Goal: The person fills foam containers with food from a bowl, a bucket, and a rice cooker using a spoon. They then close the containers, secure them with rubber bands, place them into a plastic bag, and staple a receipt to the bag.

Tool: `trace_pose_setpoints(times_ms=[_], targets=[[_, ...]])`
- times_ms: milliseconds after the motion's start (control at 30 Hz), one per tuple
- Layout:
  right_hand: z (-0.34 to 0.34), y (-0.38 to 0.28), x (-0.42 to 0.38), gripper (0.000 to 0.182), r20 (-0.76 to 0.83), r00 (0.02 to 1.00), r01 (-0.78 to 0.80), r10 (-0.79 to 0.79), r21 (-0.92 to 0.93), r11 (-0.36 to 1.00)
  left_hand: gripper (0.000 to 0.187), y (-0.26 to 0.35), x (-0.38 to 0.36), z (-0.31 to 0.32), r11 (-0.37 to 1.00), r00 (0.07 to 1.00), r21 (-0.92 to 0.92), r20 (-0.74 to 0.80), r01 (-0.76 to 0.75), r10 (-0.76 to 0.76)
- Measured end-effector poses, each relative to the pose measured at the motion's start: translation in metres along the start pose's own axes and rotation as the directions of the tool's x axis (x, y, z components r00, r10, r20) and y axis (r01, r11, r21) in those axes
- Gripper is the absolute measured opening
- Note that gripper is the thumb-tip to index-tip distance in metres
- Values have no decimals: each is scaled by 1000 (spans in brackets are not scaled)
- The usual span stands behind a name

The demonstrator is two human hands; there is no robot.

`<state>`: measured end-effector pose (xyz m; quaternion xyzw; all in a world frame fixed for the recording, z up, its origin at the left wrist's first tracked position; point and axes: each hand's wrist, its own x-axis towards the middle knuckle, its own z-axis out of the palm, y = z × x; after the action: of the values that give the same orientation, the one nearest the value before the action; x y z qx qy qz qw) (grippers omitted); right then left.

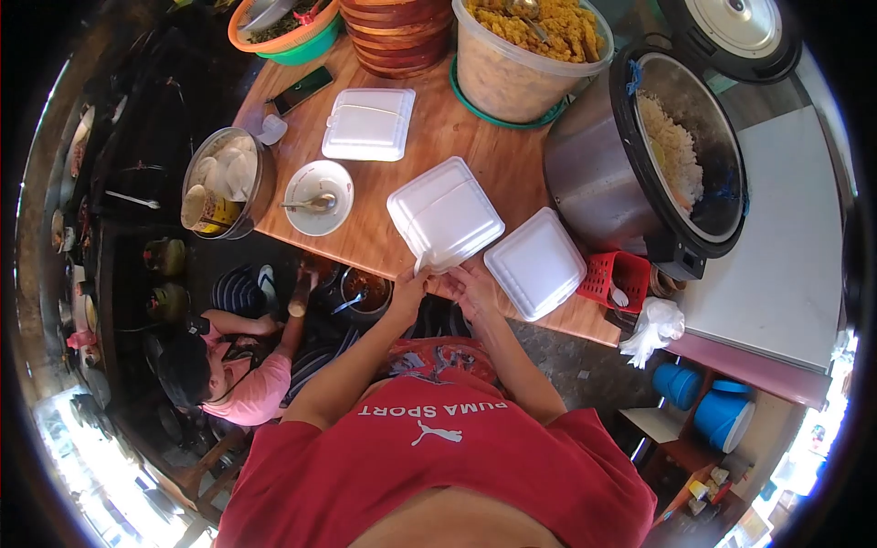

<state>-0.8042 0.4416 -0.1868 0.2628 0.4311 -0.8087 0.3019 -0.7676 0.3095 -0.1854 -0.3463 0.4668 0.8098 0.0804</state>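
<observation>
A shut white foam clamshell box [445, 216] lies at the near edge of the wooden table [475, 160]. My left hand [408, 285] grips its near corner from below. Beside it, my right hand [474, 289] touches the same near edge, its fingers curled against the box. A second shut foam box [535, 263] lies just right of my right hand. A third foam box [369, 123] rests further back on the table.
An open rice cooker [676, 155] with white rice stands to the right, and a tub of yellow rice [525, 50] behind. A white bowl with a spoon [318, 196], a metal pot [224, 183], a phone [304, 89] and a red basket [614, 279] surround the boxes. A person in pink [239, 379] crouches at lower left.
</observation>
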Motion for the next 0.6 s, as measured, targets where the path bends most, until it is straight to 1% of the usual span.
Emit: trace_pose_setpoints(times_ms=[100,133,233,300,333,400,433,500,533,600], targets=[[-2,5,5,24,2,998,68,-69,115,991,17,-4,2,-1,1000,999,4,27,26,-26],[-4,5,3,24,-1,998,70,-70,129,989,18,-7,3,0,999,998,10,47,35,-36],[-10,1,6,21,-9,998,59,-58,154,986,17,-4,1,5,996,997,67,34,64,-66],[-12,-1,6,21,-39,999,37,-31,159,987,18,-6,3,3,989,999,147,13,33,-35],[-11,-4,6,20,-43,998,50,-45,140,989,18,-7,5,4,982,1000,187,8,15,-17],[-10,-8,6,19,-52,996,79,-74,102,992,21,-3,6,5,993,993,112,-103,-48,59],[-8,-9,7,18,-50,992,116,-114,41,992,22,0,5,5,994,983,78,-161,-79,91],[-4,-9,13,16,-42,981,187,-190,-77,979,23,4,13,1,996,981,8,-176,-87,87],[-2,-9,18,17,-63,971,219,-231,-155,963,24,5,19,-2,995,979,-30,-184,-94,87],[5,-10,32,18,-83,947,272,-311,-311,911,25,9,25,0,992,983,-18,-139,-126,122]])
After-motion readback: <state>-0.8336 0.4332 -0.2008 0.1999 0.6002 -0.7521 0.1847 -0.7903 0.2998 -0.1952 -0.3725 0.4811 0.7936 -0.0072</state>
